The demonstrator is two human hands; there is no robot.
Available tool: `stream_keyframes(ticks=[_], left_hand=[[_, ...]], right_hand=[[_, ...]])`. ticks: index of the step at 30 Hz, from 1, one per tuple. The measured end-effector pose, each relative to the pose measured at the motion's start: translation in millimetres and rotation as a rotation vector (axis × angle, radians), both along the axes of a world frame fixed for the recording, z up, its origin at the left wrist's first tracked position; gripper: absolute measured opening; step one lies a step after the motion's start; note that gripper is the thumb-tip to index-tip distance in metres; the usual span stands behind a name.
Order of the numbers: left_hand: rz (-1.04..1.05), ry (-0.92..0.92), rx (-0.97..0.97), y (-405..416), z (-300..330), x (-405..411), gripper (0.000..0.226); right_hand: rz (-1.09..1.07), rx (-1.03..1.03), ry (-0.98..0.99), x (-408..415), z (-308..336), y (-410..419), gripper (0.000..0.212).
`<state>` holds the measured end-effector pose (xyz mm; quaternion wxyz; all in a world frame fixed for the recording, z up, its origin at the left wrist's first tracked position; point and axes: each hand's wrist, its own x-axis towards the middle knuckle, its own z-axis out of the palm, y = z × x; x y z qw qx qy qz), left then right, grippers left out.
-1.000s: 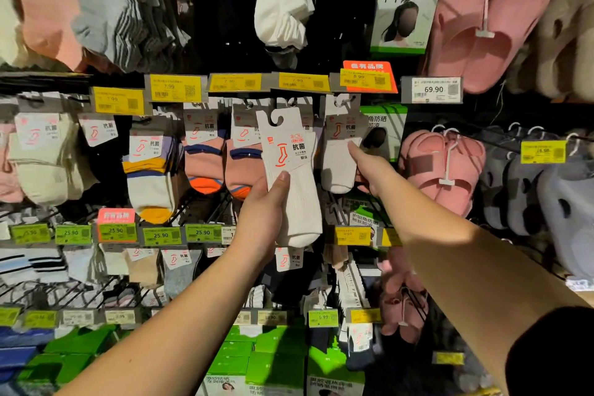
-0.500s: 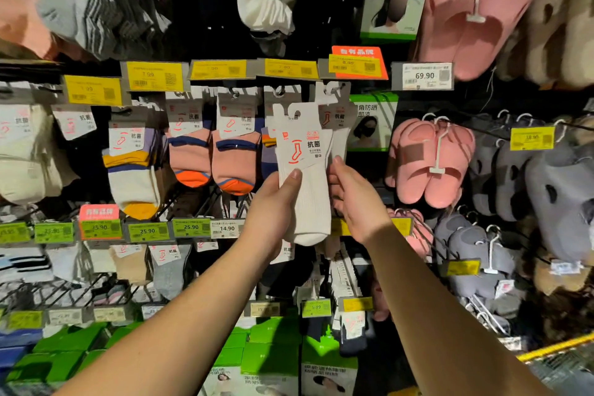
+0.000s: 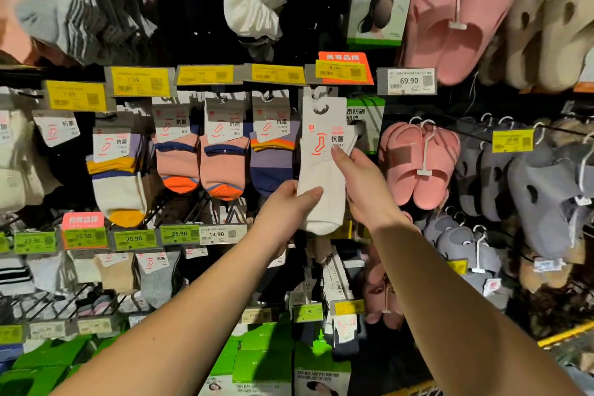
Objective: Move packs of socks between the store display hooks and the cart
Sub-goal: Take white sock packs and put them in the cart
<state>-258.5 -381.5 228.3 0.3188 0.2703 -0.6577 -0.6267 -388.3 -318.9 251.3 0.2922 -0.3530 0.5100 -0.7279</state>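
Observation:
A white sock pack (image 3: 323,170) with a white card header and a red sock logo is held up in front of the display. Its hanger hole sits just below a display hook (image 3: 319,92) under the orange price tag. My left hand (image 3: 286,212) grips the pack's lower part, thumb across the front. My right hand (image 3: 364,186) holds its right edge, thumb on the card. More white packs hang behind it. The cart is out of view.
Coloured sock packs (image 3: 225,154) hang on hooks to the left. Pink slippers (image 3: 421,164) and grey slippers (image 3: 543,196) hang to the right. Yellow and green price tags line the rails. Green boxes (image 3: 266,360) stand below.
Both hands have carried the white pack rightward and up toward the hook under the orange tag. My right hand came from the hanging packs onto the pack's right edge.

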Motion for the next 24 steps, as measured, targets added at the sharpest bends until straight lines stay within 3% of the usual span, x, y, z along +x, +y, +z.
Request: stream_keyframes(ticks=[6, 17, 22, 24], left_hand=[[-0.016, 0.012, -0.007, -3.6, 6.5, -11.1, 0.013], [0.021, 0.001, 0.101, -11.7, 14.2, -26.8, 0.016], [0.046, -0.058, 0.137, -21.1, 10.6, -40.9, 0.022], [0.062, -0.086, 0.132, -24.5, 8.8, -45.9, 0.024]], right_hand=[[-0.121, -0.001, 0.026, -27.0, 19.8, -20.0, 0.025], [-0.181, 0.220, 0.140, -52.6, 24.5, -48.3, 0.036], [-0.312, 0.411, 0.327, -68.0, 26.1, -69.4, 0.068], [-0.338, 0.474, 0.396, -72.2, 25.6, -75.1, 0.071]])
